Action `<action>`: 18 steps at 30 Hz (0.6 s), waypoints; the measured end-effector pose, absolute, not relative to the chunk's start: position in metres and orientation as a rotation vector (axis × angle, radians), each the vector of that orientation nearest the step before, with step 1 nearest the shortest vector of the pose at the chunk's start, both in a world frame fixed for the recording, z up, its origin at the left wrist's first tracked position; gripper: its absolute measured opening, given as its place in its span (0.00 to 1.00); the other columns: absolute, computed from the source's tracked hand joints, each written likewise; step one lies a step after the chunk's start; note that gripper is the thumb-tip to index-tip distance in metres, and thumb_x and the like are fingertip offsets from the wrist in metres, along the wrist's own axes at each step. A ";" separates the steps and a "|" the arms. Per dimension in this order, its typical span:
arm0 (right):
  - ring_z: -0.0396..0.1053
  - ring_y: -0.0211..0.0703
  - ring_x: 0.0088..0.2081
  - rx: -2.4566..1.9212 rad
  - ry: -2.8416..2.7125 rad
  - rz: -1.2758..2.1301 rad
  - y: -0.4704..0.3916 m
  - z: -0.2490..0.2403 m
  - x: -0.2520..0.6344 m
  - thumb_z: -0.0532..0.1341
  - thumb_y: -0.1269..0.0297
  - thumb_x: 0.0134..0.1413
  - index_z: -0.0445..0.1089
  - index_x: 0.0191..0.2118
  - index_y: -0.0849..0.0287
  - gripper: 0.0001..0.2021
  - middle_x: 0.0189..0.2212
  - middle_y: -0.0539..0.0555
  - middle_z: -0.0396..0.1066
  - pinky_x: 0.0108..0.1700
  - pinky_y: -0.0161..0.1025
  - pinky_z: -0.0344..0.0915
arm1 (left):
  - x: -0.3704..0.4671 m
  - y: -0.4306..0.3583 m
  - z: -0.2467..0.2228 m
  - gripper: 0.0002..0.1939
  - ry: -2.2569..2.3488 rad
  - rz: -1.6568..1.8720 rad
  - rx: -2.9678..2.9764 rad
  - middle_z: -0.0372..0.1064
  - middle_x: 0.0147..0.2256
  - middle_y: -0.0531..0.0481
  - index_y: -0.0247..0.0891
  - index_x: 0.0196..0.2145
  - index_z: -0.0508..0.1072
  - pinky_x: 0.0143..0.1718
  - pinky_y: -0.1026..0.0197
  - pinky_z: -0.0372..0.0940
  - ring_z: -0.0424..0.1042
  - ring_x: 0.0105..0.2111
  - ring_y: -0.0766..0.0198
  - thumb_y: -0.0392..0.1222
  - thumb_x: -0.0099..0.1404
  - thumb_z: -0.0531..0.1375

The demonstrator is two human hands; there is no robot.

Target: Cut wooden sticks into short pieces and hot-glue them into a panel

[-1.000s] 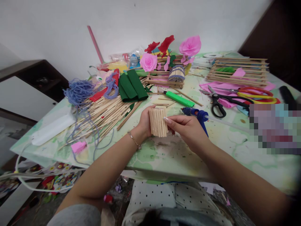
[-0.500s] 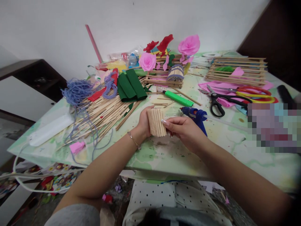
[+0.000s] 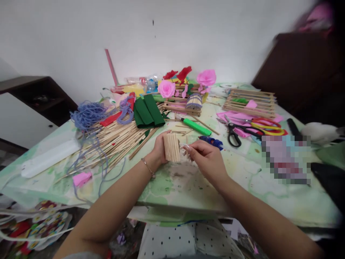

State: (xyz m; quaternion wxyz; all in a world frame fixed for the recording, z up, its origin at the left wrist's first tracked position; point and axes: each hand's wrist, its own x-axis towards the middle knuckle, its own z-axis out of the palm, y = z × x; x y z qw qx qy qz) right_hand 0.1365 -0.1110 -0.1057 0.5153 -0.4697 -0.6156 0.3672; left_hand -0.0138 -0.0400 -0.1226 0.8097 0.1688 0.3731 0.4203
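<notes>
My left hand (image 3: 160, 148) is wrapped round the left side of a small piece made of short wooden sticks (image 3: 171, 147) set side by side, held upright above the table. Just right of it, my right hand (image 3: 208, 160) is pinched, thumb and finger together. A few pale stick ends show by its fingertips, too blurred to tell what they grip. Behind the right hand lies a blue glue gun (image 3: 212, 142), partly covered by it. Beyond the hands is a green utility knife (image 3: 196, 126).
Left are loose wooden sticks (image 3: 118, 140), purple yarn (image 3: 88, 115) and folded green paper (image 3: 149, 112). At the back stand paper flowers (image 3: 166, 88) by a stick frame. Black-handled scissors (image 3: 234, 135) and another stick frame (image 3: 249, 102) lie right. A person's pale sleeve (image 3: 320, 132) shows far right.
My right hand has come away from the stick piece, leaving a small gap. The left hand still holds the piece. The view has shifted, showing more of the right side.
</notes>
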 end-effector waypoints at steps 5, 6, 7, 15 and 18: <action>0.68 0.42 0.28 -0.785 -1.716 0.550 -0.156 -0.068 0.153 0.61 0.71 0.55 0.76 0.34 0.53 0.07 0.25 0.52 0.71 0.30 0.40 0.63 | -0.029 -0.026 -0.126 0.16 1.017 1.054 0.338 0.64 0.14 0.51 0.37 0.22 0.66 0.17 0.62 0.60 0.63 0.13 0.62 0.48 0.62 0.51; 0.68 0.43 0.28 -0.729 -1.718 0.500 -0.166 -0.060 0.160 0.61 0.71 0.54 0.76 0.38 0.51 0.09 0.25 0.52 0.72 0.29 0.41 0.64 | -0.033 -0.023 -0.125 0.16 1.039 1.086 0.341 0.64 0.15 0.51 0.37 0.23 0.67 0.18 0.61 0.61 0.65 0.13 0.61 0.49 0.63 0.51; 0.68 0.44 0.27 -0.721 -1.622 0.361 -0.173 -0.053 0.168 0.62 0.70 0.54 0.76 0.39 0.50 0.09 0.24 0.52 0.71 0.30 0.42 0.64 | -0.037 -0.020 -0.124 0.17 1.049 1.121 0.347 0.65 0.15 0.51 0.37 0.23 0.67 0.20 0.61 0.62 0.65 0.14 0.61 0.49 0.64 0.50; 0.59 0.41 0.20 -1.459 -1.293 0.371 -0.116 -0.062 0.274 0.65 0.48 0.44 0.68 0.17 0.57 0.18 0.15 0.51 0.63 0.22 0.39 0.56 | -0.049 -0.012 -0.116 0.16 1.003 1.158 0.405 0.75 0.29 0.44 0.35 0.34 0.73 0.35 0.57 0.67 0.74 0.28 0.56 0.45 0.67 0.49; 0.58 0.40 0.17 -1.659 -1.400 0.459 -0.088 -0.077 0.299 0.62 0.43 0.43 0.70 0.19 0.58 0.21 0.13 0.51 0.62 0.20 0.37 0.54 | -0.049 -0.013 -0.116 0.15 1.027 1.132 0.444 0.74 0.29 0.43 0.35 0.31 0.71 0.37 0.58 0.66 0.74 0.30 0.56 0.43 0.68 0.50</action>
